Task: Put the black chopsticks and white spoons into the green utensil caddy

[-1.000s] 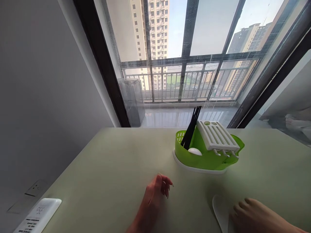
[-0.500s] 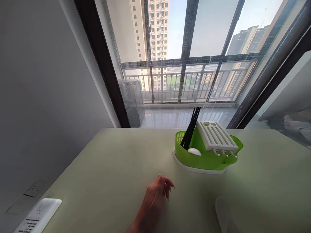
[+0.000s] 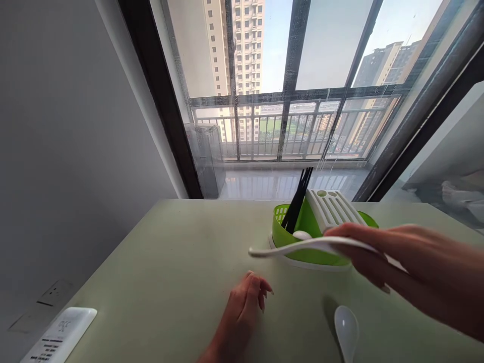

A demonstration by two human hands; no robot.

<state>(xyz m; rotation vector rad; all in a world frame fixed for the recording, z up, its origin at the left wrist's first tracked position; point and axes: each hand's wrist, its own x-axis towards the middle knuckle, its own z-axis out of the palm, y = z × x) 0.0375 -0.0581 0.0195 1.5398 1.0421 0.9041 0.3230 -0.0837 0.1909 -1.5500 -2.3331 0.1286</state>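
My right hand (image 3: 401, 262), blurred by motion, comes in from the right and grips a long white spoon (image 3: 295, 247). The spoon's thin curved end points left, in front of a green and white cutlery holder (image 3: 310, 252); my fingers hide part of it. Black chopsticks (image 3: 297, 201) lean in the holder's left section, beside a white rounded piece (image 3: 301, 235). My left hand (image 3: 245, 297) rests on the table with its fingers loosely curled and holds nothing. Another white spoon (image 3: 346, 327) lies at the front, its bowl facing up and its handle cut off by the frame.
The pale green table (image 3: 170, 272) reaches back to a glass door with dark frames (image 3: 166, 111). A white device with a digital display (image 3: 62, 330) sits at the front left, near the wall sockets (image 3: 55, 293). Beyond the glass is a balcony railing (image 3: 264, 128).
My right hand has come into view from the right with a white spoon, now across the front of the holder. My left hand has stayed almost still.
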